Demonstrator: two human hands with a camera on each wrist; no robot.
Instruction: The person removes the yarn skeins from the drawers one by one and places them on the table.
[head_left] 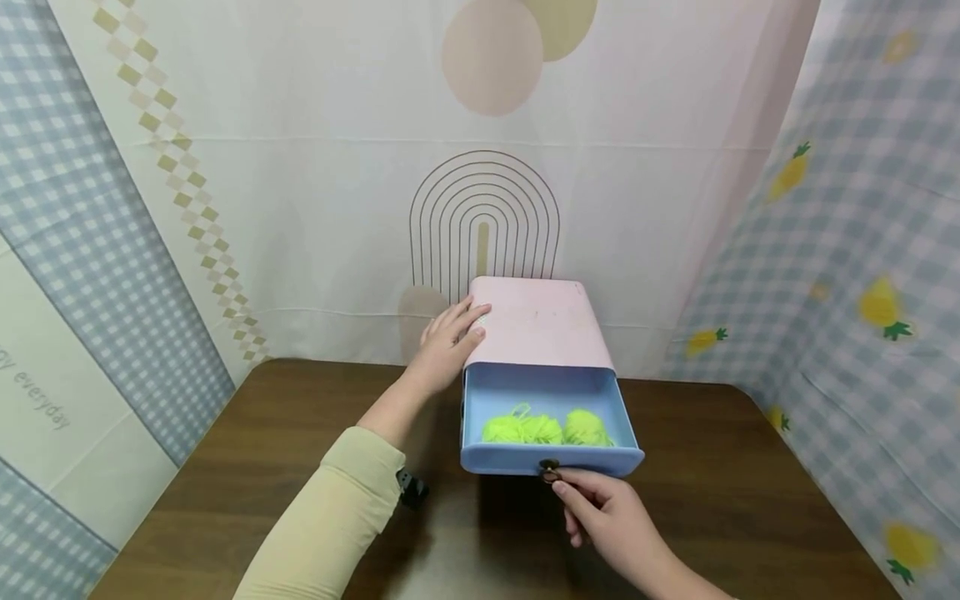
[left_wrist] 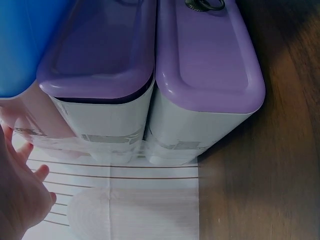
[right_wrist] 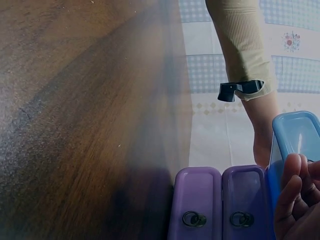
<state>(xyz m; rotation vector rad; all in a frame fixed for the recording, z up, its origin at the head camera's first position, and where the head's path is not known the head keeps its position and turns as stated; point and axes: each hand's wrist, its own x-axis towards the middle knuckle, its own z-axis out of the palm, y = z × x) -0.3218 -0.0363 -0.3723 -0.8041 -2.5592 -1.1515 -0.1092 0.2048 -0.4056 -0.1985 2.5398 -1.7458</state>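
Note:
A small drawer unit with a pink top [head_left: 536, 325] stands on the table. Its blue top drawer [head_left: 551, 461] is pulled out, and bright yellow-green yarn [head_left: 522, 429] lies in it near the front. My right hand [head_left: 615, 521] pinches the dark metal ring pull [head_left: 551, 475] between thumb and fingers. My left hand [head_left: 442, 346] rests against the unit's upper left edge, fingers extended onto the pink top. Below the blue drawer, a purple drawer [left_wrist: 100, 55] and another purple drawer [left_wrist: 210, 60] show in the left wrist view, both pushed in.
The unit stands on a dark brown wooden table [head_left: 300, 467], close to a white patterned cloth [head_left: 330, 208] behind. Checked cloth [head_left: 840, 250] with pineapples hangs at the right. A black wrist device [right_wrist: 240, 90] is on the left sleeve.

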